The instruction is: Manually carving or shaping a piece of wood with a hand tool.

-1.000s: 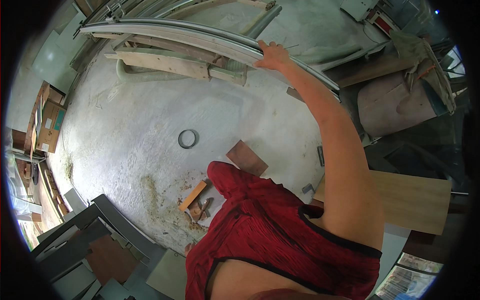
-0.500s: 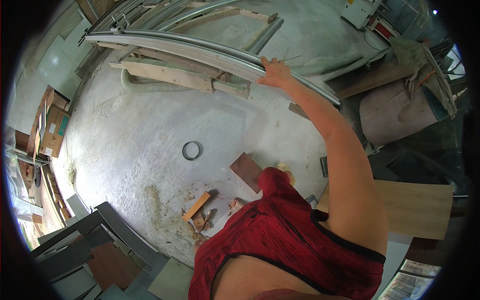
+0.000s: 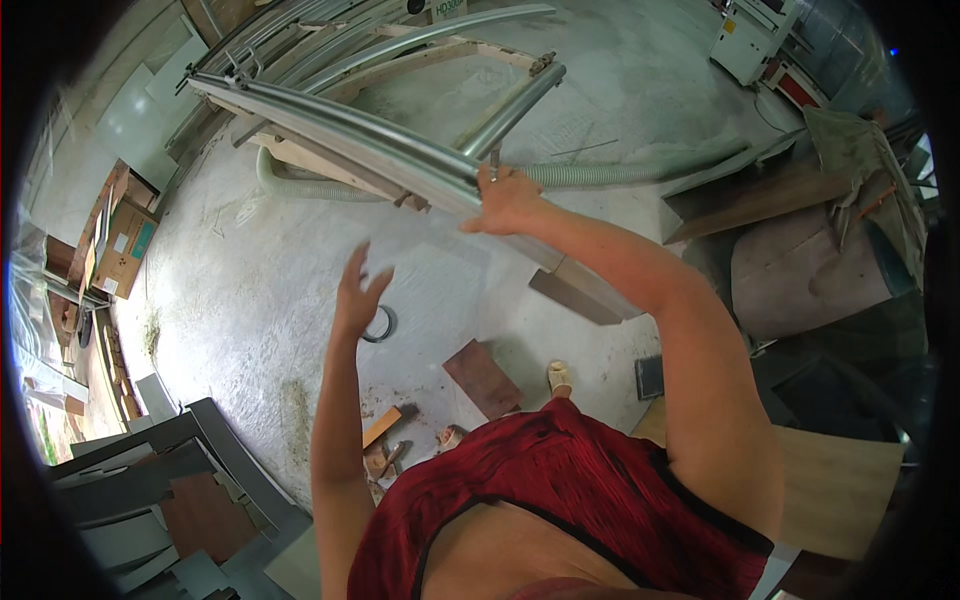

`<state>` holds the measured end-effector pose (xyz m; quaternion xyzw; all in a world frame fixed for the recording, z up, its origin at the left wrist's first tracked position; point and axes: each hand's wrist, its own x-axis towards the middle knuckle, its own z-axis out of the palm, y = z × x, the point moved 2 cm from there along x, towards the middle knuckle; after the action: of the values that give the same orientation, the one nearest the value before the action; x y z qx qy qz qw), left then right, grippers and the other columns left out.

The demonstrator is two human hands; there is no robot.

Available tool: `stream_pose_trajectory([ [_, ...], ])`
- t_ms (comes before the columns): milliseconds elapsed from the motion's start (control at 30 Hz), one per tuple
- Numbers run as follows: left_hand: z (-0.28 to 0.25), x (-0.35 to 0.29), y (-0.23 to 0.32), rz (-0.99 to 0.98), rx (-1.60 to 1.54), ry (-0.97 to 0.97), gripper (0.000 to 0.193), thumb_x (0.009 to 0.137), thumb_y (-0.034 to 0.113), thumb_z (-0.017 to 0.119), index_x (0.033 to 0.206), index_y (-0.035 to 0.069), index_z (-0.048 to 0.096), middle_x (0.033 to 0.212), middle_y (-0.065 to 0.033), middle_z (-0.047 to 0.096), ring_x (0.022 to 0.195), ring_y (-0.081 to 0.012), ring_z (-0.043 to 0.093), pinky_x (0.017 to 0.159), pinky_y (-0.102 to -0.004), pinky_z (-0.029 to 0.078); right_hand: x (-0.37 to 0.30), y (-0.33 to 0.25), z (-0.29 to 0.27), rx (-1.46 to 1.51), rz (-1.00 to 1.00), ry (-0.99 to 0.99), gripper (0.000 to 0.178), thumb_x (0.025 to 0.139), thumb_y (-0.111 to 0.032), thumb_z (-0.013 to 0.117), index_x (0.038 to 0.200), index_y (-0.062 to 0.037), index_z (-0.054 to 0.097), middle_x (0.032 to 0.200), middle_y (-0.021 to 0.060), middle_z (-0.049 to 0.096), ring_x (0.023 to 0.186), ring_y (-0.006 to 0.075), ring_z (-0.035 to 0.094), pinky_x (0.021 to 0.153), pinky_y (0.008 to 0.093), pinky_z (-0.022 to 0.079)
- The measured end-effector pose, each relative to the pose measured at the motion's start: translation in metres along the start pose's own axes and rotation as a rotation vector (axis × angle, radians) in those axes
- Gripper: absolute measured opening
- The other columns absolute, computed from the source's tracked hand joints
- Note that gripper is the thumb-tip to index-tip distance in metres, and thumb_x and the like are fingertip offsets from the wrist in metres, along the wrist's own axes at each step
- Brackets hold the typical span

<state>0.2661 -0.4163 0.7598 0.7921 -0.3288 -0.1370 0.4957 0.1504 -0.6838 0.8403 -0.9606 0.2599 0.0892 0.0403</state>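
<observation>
A long silvery metal rail (image 3: 360,133) slants from the far left toward the near right. My right hand (image 3: 508,200) is closed over its edge, fingers on top and thumb on the near side; part of the rail is hidden beneath the hand and forearm. My left hand (image 3: 358,295) is raised over the floor, fingers spread and holding nothing. It overlaps a dark ring (image 3: 393,324) on the floor, from which it appears apart.
A wooden frame (image 3: 490,50) and a ribbed hose (image 3: 620,175) lie beyond the rail. A brown board (image 3: 483,378), an orange-brown block (image 3: 380,427) and a brush-like tool (image 3: 393,458) are near my feet. Grey panels (image 3: 205,435) stand left; a large roll (image 3: 800,275) is right.
My right hand has drawn the rail nearer and slightly left, so it slants more steeply. My left hand has come into view, raised and open.
</observation>
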Motion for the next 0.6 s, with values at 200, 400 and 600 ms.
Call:
stream_pose_trajectory([
  [200,0.085,0.17,0.103,-0.023,0.345,0.177,0.082,0.082,0.052,0.065,0.146,0.01,0.036,0.148,-0.0267,0.033,0.138,-0.0409,0.03,0.106,-0.0459,0.036,0.014,0.021,-0.006,0.09,-0.263,-0.101,0.121,0.067,-0.072,0.068,0.145,0.0082,0.021,0.139,0.0296,0.041,0.128,0.0388,0.045,0.102,0.0443,0.043],
  [400,0.144,0.206,0.137,-0.557,0.866,0.213,0.094,0.07,0.062,0.067,0.149,0.024,0.033,0.154,-0.0239,0.022,0.136,-0.0577,0.019,0.106,-0.0532,0.038,0.027,0.073,-0.01,0.239,-0.457,-0.159,0.132,0.058,-0.076,0.07,0.147,0.008,0.019,0.139,0.03,0.041,0.127,0.0377,0.047,0.103,0.0393,0.042],
  [600,0.149,0.204,0.146,-0.616,0.914,0.218,0.091,0.069,0.057,0.068,0.148,0.028,0.035,0.156,-0.0189,0.022,0.136,-0.0578,0.021,0.106,-0.0529,0.039,0.033,0.082,0.001,0.357,-0.559,-0.152,0.133,0.059,-0.076,0.07,0.148,0.007,0.016,0.139,0.0278,0.041,0.124,0.0368,0.049,0.099,0.0394,0.044],
])
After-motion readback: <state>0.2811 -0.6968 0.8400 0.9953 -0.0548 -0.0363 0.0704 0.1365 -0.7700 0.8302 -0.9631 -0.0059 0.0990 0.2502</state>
